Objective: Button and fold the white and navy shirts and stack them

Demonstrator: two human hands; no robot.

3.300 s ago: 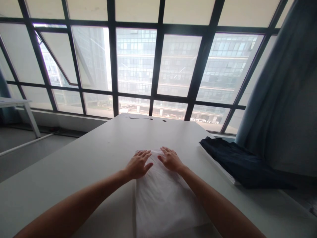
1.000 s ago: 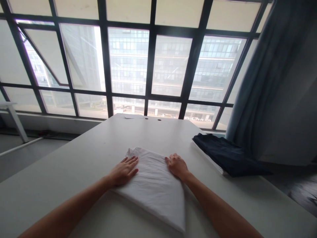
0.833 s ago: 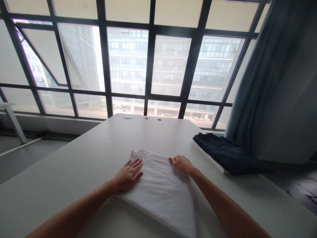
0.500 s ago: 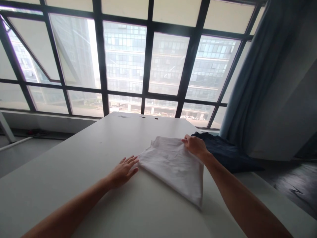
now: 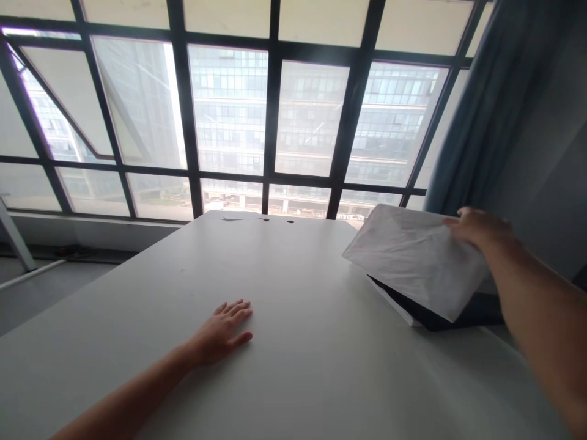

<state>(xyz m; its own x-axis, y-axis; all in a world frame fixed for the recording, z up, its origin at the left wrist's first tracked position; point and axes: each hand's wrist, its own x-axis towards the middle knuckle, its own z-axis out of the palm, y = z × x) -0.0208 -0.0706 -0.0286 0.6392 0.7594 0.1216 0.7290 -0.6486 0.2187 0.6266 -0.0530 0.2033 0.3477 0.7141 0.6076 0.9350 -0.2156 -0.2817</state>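
Observation:
My right hand (image 5: 481, 226) grips the upper right edge of a folded white cloth (image 5: 413, 256), perhaps a garment. The cloth is tilted and held over a dark navy cloth (image 5: 481, 308) at the right side of the white table (image 5: 275, 379). Much of the dark cloth is hidden beneath it; a thin white edge (image 5: 397, 302) also shows below. On the tabletop my left hand (image 5: 222, 333) lies flat with its fingers spread, holding nothing.
Two small dark holes (image 5: 290, 222) mark the far end of the table, near large black-framed windows (image 5: 270, 122). A blue-grey curtain (image 5: 472, 122) hangs on the right, behind my right hand. A white metal leg (image 5: 16, 235) stands at far left.
My right hand has lifted the white cloth off the table middle and carried it right, over the dark cloth. My left hand stays on the table, now apart from the cloth.

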